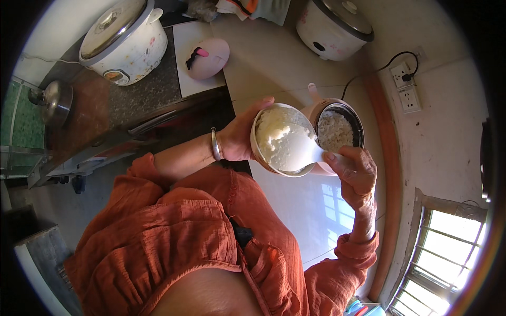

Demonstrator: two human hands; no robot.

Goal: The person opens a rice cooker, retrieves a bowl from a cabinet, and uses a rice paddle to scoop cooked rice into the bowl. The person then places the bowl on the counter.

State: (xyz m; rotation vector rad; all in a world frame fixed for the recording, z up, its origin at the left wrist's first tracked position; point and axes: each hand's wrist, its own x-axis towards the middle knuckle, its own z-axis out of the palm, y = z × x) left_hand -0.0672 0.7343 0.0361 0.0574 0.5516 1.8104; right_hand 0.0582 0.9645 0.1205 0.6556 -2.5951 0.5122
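My left hand [240, 135], with a silver bangle at the wrist, grips a round bowl [254, 141] by its left side. White rice [275, 120] lies inside the bowl. In my right hand [356, 171] is a white rice paddle [304, 149], held by its handle. Its broad head reaches over the bowl and covers part of the rice. Just right of the bowl stands a small pink rice cooker [314, 111] with its top uncovered. Cooked rice [335, 131] shows in its dark inner pot. The bowl hides part of the cooker's left side.
A pink domed lid [210, 59] rests on a white board at the counter's edge. Two larger white rice cookers stand farther off, one left [129, 58] and one right [332, 32]. A metal pot [57, 102] sits far left. A black cord runs to a wall socket [401, 76].
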